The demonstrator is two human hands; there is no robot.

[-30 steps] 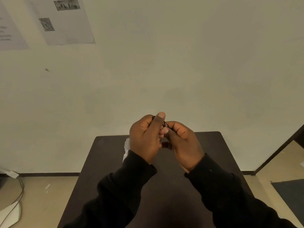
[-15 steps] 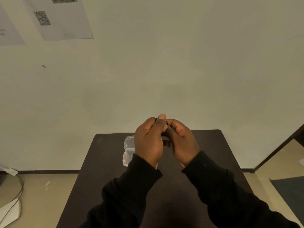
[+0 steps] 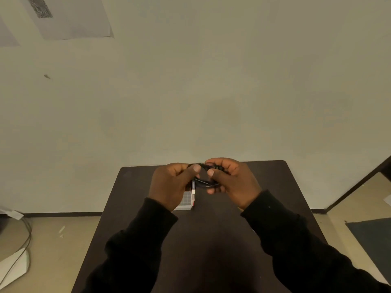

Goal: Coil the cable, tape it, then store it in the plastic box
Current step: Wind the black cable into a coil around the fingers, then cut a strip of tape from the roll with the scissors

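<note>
A small black coiled cable (image 3: 204,181) is held up above the dark table (image 3: 211,240) between both hands. My left hand (image 3: 172,185) pinches its left side, and a short light-tipped connector (image 3: 193,188) hangs down beside the thumb. My right hand (image 3: 231,180) grips the coil's right side, thumb on top. A small clear plastic box (image 3: 186,203) sits on the table just below and behind my left hand, partly hidden by it. I cannot see any tape.
A pale wall stands right behind the table, with papers (image 3: 69,15) stuck at the upper left. Cables and a white object (image 3: 14,265) lie on the floor at the left. A dark mat (image 3: 374,240) lies on the floor at the right.
My hands have drawn apart, so the coil and its connector now show between them. The view has dipped, and the plastic box now sits below my left hand.
</note>
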